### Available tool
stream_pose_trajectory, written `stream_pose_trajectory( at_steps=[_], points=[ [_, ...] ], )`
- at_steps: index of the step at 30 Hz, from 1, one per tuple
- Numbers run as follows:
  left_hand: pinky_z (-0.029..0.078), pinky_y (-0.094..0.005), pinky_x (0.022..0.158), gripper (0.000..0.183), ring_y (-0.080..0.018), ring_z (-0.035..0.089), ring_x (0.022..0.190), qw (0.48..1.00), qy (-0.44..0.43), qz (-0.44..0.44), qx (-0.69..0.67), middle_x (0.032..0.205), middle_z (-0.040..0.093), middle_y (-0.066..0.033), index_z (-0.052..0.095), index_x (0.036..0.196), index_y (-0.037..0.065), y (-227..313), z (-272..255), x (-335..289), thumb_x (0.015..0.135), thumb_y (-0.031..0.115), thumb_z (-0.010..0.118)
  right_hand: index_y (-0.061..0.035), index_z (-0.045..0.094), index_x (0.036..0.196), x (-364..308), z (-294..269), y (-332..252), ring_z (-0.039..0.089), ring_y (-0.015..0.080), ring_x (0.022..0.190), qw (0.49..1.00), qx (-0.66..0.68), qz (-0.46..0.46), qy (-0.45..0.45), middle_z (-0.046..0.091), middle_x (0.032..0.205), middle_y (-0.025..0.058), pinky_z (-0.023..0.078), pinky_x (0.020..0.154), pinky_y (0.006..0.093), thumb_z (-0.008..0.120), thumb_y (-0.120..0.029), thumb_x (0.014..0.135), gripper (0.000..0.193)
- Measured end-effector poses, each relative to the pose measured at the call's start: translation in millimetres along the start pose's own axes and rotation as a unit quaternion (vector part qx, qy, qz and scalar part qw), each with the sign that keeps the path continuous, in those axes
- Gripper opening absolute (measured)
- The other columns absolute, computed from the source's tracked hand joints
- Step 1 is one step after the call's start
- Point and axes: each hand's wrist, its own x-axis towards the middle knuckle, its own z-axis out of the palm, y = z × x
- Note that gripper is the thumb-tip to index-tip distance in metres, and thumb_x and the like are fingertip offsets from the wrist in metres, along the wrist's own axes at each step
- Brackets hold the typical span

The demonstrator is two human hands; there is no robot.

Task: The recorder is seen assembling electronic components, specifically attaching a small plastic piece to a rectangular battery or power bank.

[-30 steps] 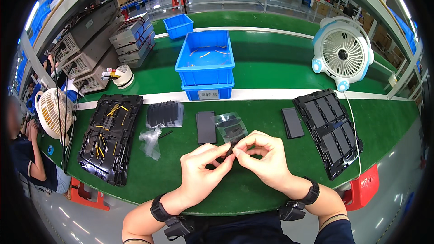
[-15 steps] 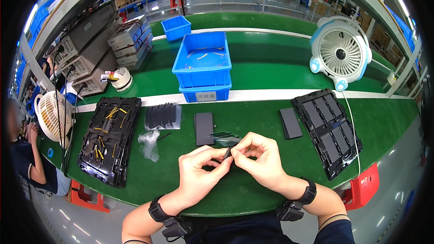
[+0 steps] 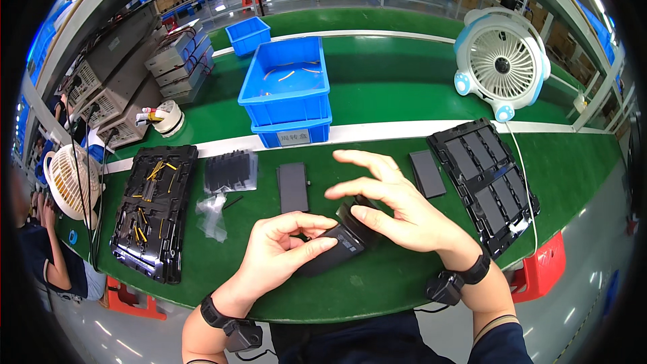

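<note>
My left hand point(image 3: 286, 246) pinches a dark flat rectangular block point(image 3: 344, 246) between thumb and fingers; pale print marks its face. The block is tilted above the near part of the green table. At its upper right end, a glossy dark piece point(image 3: 356, 222) bends up; whether it is a film or part of the block I cannot tell. My right hand point(image 3: 404, 209) rests its thumb on that piece, index and middle fingers stretched apart. Beyond my hands lies another dark block point(image 3: 293, 187). A similar block point(image 3: 427, 174) lies to the right, beside a black tray point(image 3: 482, 185) holding dark blocks.
A black tray point(image 3: 149, 210) with yellow strips lies left, near a clear bag of black strips point(image 3: 230, 171) and crumpled clear plastic point(image 3: 213, 218). Stacked blue bins point(image 3: 286, 104) stand behind. A fan point(image 3: 502, 64) stands far right, its white cable hanging over the table. Another person point(image 3: 57, 249) sits left.
My hands no longer pinch a small dark piece together. The left now holds the dark block; the right has spread its fingers. The clear film above the hands is out of sight. The view has shifted.
</note>
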Motion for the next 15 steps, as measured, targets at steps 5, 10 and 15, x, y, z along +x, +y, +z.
stream_pose_trajectory(
  at_steps=[5,10,15],
  points=[
    [0.048,-0.0206,0.069,0.023,-0.0077,0.055,0.083,0.998,-0.015,0.052,0.042,0.089,0.063,-0.0007,0.066,0.102,0.003,-4.8,-2.2,2.8,0.079,0.004,0.068,-0.0082,0.062,0.089,-0.6,-5.5,3.3,0.043,0.0304,0.118,1.0,0.002,-0.017,-0.026,0.051,0.123,0.0109,0.04,0.093,0.0406,0.063,-0.015,0.082,0.01],
    [0.045,-0.0236,0.079,0.022,-0.0079,0.055,0.083,0.996,0.052,0.061,-0.029,0.088,0.061,-0.0009,0.064,0.103,0.001,-9.3,-4.2,7.3,0.08,0.0,0.066,-0.0067,0.064,0.076,0.3,-15.5,-12.3,0.058,0.0194,0.076,0.978,-0.119,-0.096,0.145,0.063,0.08,0.0027,0.046,0.068,0.0313,0.07,-0.001,0.068,0.012],
    [0.045,-0.0229,0.078,0.023,-0.0075,0.054,0.082,0.991,0.1,0.08,-0.035,0.087,0.06,-0.0004,0.064,0.103,0.0,-10.5,-7.6,8.8,0.081,-0.001,0.065,-0.0082,0.067,0.076,-6.9,-17.1,-6.3,0.054,0.0202,0.074,0.928,-0.328,-0.09,0.149,0.062,0.076,0.002,0.043,0.069,0.0311,0.067,0.001,0.061,0.018]
  ],
)
